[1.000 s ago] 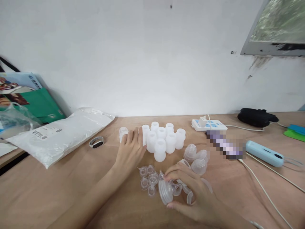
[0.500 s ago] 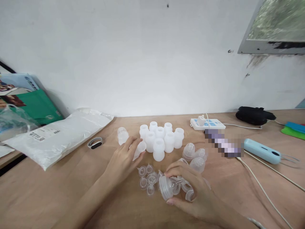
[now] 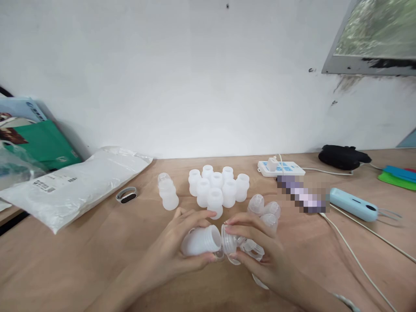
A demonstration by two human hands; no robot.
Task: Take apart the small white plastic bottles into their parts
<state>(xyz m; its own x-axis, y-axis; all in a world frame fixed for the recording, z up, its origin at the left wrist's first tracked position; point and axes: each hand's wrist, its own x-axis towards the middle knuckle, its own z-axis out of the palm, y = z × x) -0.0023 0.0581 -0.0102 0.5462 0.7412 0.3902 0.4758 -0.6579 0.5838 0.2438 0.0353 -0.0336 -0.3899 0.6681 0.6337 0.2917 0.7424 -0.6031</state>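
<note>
Bottle (image 3: 199,241) held sideways in left hand (image 3: 173,243), mouth turned toward right hand (image 3: 264,248). Ridged ring (image 3: 229,239) pinched in right hand, just beside bottle mouth. Upright bottles (image 3: 215,197) grouped beyond hands; domed caps (image 3: 256,204) placed beyond right hand.

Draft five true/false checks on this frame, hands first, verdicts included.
1. The left hand holds a white bottle, its open mouth toward the right hand. True.
2. The right hand is empty. False: it holds a clear ridged part.
3. A wristband lies on the table beside the white package. True.
4. A white plug sits on the power strip. True.
5. The power strip lies left of the wristband in the picture. False: it lies to the right.
</note>
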